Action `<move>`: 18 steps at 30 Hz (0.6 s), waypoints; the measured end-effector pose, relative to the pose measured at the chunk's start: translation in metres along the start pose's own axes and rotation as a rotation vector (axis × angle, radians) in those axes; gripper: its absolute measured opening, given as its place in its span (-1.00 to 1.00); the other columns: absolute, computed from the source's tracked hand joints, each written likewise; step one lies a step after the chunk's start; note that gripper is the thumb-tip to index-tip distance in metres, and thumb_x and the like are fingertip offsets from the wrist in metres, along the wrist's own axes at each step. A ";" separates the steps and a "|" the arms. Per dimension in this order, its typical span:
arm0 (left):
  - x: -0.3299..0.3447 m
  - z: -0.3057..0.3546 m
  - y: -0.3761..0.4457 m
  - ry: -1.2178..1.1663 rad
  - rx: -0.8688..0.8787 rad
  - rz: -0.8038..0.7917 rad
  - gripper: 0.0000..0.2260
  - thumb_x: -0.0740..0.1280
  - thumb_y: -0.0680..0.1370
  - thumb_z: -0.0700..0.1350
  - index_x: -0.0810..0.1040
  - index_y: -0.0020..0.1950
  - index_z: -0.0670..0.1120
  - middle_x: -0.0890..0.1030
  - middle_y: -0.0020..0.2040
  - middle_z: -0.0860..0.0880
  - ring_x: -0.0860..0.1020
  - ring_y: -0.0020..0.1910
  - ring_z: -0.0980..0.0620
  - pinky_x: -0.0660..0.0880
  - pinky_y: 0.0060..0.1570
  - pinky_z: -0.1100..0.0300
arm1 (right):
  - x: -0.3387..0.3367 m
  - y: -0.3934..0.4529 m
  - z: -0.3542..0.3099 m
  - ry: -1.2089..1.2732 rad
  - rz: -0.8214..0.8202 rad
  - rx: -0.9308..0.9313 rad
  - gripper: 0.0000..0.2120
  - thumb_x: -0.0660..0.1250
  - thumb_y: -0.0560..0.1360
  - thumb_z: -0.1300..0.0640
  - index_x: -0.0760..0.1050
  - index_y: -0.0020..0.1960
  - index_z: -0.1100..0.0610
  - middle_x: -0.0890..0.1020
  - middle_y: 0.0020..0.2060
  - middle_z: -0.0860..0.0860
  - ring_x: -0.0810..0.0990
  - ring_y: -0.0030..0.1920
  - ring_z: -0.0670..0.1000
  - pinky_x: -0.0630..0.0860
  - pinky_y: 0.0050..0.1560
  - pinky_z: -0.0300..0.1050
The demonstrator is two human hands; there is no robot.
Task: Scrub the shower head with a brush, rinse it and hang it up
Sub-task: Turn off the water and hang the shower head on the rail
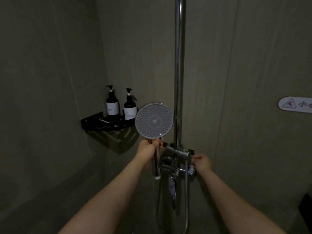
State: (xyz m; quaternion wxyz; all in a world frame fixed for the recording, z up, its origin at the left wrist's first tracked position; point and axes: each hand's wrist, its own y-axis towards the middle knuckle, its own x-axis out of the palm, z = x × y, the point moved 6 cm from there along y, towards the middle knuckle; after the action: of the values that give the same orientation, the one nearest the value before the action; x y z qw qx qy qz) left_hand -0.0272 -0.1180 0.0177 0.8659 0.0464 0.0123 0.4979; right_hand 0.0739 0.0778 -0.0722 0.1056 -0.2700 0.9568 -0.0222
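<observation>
The round grey shower head faces me with its nozzle face upright, left of the chrome riser pipe. My left hand grips its handle just below the head, and the hose hangs down from it. A thin stream of water leaves the lower right of the face. My right hand has its fingers curled around the knob at the right end of the chrome mixer valve. No brush is visible.
A black corner shelf at the left carries two dark pump bottles and a small item. A caution sticker is on the right wall. A lower spout and hose loop hang under the valve.
</observation>
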 end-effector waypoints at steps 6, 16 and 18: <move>0.027 0.004 0.016 -0.042 -0.001 -0.106 -0.83 0.19 0.58 -0.26 0.51 -0.17 -0.12 0.55 -0.26 -0.04 0.53 -0.23 0.05 0.48 -0.04 0.17 | 0.020 0.036 0.032 -0.076 -0.023 0.062 -0.78 0.26 0.46 0.46 0.48 0.10 0.44 0.57 0.03 0.27 0.48 -0.02 0.10 0.47 -0.01 -0.01; 0.059 -0.007 0.038 -0.114 -0.037 -0.048 -0.82 0.17 0.59 -0.27 0.49 -0.18 -0.13 0.53 -0.26 -0.06 0.51 -0.22 0.03 0.48 0.01 0.13 | 0.060 0.062 0.064 -0.280 -0.383 0.081 -0.92 0.23 0.53 0.33 0.50 -0.04 0.29 0.53 -0.16 0.13 0.48 -0.09 0.05 0.43 -0.21 -0.29; 0.058 -0.007 0.041 -0.128 -0.024 -0.035 -0.80 0.16 0.59 -0.29 0.47 -0.20 -0.14 0.51 -0.27 -0.07 0.50 -0.24 0.03 0.48 -0.06 0.17 | 0.061 0.068 0.069 -0.233 -0.374 0.088 -0.78 0.19 0.55 0.32 0.42 -0.26 0.16 0.47 -0.32 0.07 0.45 -0.27 0.00 0.41 -0.26 -0.27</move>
State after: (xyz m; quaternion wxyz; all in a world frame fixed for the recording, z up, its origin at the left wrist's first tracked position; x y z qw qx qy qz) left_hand -0.0336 -0.0468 0.0160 0.8739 0.0677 -0.0482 0.4789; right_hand 0.0030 0.1054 -0.1583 0.2213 -0.4386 0.8695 -0.0518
